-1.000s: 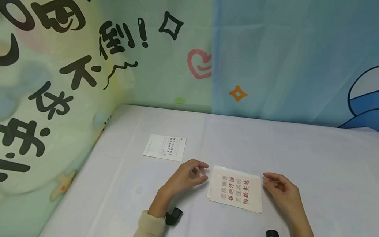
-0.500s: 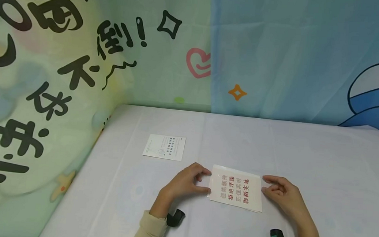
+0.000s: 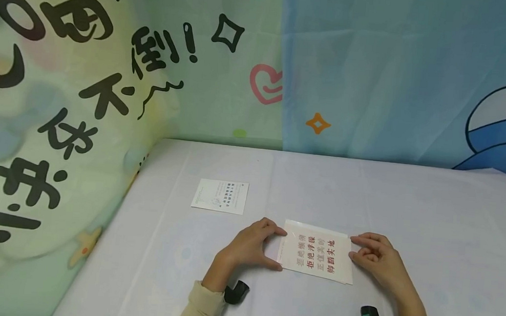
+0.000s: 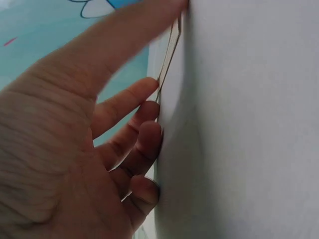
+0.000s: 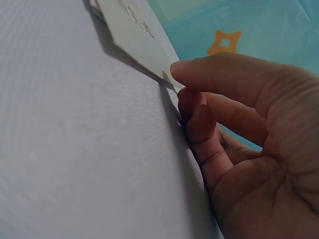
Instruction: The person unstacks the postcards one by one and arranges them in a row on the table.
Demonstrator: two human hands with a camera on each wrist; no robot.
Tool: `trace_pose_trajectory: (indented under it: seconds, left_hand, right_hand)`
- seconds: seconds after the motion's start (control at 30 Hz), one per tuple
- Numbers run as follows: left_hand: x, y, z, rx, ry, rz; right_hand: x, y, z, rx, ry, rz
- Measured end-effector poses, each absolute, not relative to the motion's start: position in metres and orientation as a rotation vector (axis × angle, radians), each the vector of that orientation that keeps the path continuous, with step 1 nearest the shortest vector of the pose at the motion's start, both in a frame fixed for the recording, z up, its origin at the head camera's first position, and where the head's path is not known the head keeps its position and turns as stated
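Squaring up the stack of cards (image 3: 316,250) looks like the step in hand. Stack sits flat-ish on the table (image 3: 435,205), lower middle of frame, red and grey writing on top. Not flush yet: thin lips show along its upper and left edges.

Left hand (image 3: 251,246): thumb and index spread wide along the stack's left edge, thumb by the lower left corner, index by the upper left. Bracing, not clenched; other fingers loosely bent in the left wrist view. Right hand (image 3: 382,262): thumb and index bent in to the right edge, near its upper end. Wrist view puts thumb tip over the card; real pinch or just contact, can't tell.

To do it well: keep left as a fixed stop, nudge lightly from the right, push level with the table. Too much squeeze would probably bow the cards or pop the top one up. I'd do the long edges after.

Vs half a second ago: left thumb is lower, span clearly wider, index now overlaps the edge. Right hand about the same. Print sits slightly further right, but the head view shifted too, so a real slide is hard to confirm. Small white card (image 3: 220,196), left of centre, unmoved.
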State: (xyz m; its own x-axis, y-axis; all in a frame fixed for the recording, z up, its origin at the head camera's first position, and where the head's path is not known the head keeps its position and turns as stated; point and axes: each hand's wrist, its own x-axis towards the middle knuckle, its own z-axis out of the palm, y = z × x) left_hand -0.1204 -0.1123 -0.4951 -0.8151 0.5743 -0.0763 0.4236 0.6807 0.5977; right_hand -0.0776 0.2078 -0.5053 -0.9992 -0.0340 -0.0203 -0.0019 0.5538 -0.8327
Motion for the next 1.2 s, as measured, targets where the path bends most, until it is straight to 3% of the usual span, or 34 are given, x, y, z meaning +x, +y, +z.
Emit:
trace_pose_trajectory:
  seconds: [1.2]
  left_hand:
    - [-0.1242,-0.1119,-0.4984,0.699,2.635,1.099]
  right_hand:
    - [-0.0814,0.2057,-0.5039,0.013,2.629,-1.689]
